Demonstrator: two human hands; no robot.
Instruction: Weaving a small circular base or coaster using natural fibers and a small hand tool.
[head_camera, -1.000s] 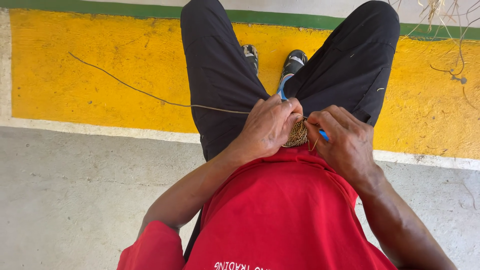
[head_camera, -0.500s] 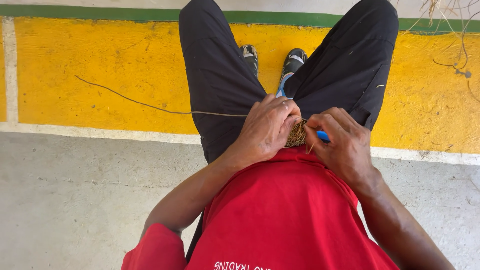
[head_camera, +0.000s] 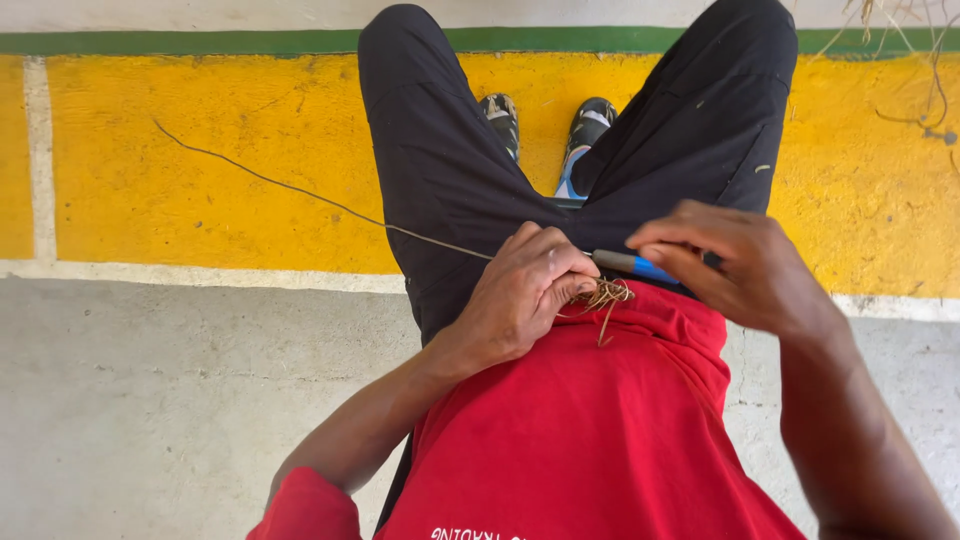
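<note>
Gripping a small tuft of dry fibres with the left hand, fingers curled tight, pinning it at the lap against the hem of the red shirt. Trailing out from under that hand, a long thin strand, running left and far across the yellow band on the floor. Pinching a blue-handled tool in the right hand, fingertips closed on the handle, tip pointing left at the tuft, just beside the left fingers.

Risking, by the look of it, a jab into the left fingertips, with the tool tip sitting so near them. Risking also a slipping tuft if the left grip slackens, the fibres being loose and springy. Possibly snagging the long strand on the rough concrete, or under a shoe, and tugging the tuft out of line.

Bending the left wrist inward, forearm coming up from near left, knuckles facing up. Holding the right wrist raised and cocked, forearm entering from near right, hand hovering over the right thigh of the black trousers.
</note>
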